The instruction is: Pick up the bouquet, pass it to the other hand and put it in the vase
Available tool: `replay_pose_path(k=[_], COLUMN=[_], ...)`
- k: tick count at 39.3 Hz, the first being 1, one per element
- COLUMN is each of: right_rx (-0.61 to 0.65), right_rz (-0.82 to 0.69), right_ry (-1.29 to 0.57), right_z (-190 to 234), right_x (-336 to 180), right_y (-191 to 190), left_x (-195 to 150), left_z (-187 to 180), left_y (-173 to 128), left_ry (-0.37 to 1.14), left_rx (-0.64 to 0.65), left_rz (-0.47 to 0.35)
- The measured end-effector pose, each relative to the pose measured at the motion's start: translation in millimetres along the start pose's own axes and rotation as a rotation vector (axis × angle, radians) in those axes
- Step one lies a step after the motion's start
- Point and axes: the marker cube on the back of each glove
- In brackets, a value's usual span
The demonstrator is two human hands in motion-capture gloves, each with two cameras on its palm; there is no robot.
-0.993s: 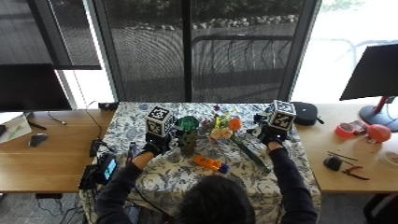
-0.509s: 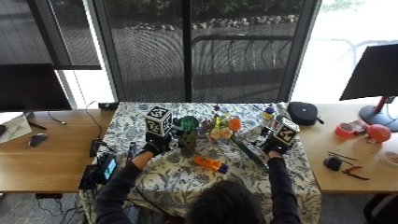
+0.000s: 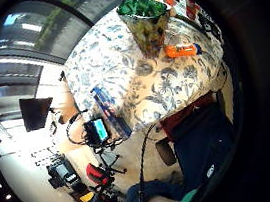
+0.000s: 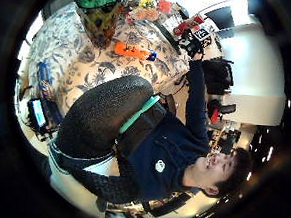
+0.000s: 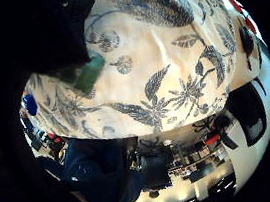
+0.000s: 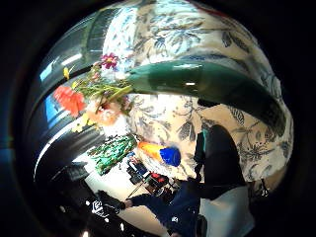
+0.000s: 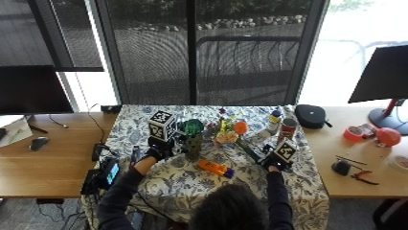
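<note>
right hand (image 7: 275, 162) has dropped beside the bouquet (image 7: 237, 137)'s stem end near the worktop's right edge, grip unclear; take the light, fragile bouquet by its stiff wrap.

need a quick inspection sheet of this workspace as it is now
surface: floral tablecloth over the table.
job's things: bouquet lying flat, green wrapped stem toward the right hand; vase upright by the left hand.
clutter: orange bottle, spray can, cup.
grippers: right hand at the stem end, grip unclear; left hand beside the vase, fingers unclear.
cables: black cable at the table's left edge.
surroundings: wooden desks, monitors, windows.
</note>
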Motion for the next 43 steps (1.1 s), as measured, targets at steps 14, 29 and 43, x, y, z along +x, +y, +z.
replay_pose_path(k=[14, 29, 43], right_rx=[0.002, 0.099, 0.337], right_rz=[0.004, 0.025, 0.022], right_ry=[0.063, 0.174, 0.018], right_z=[31.0, 33.2, 22.0], right_x=[-2.7, -16.9, -10.4], right_y=[-2.9, -11.8, -9.5], left_x=[-3.1, -3.1, 1.7], left_z=[8.0, 17.1, 18.5], left_y=[-4.8, -11.1, -13.5], left_ry=[-0.006, -0.005, -0.005], left_rx=[-0.021, -0.053, -0.087], left_rz=[-0.014, -0.019, -0.017])
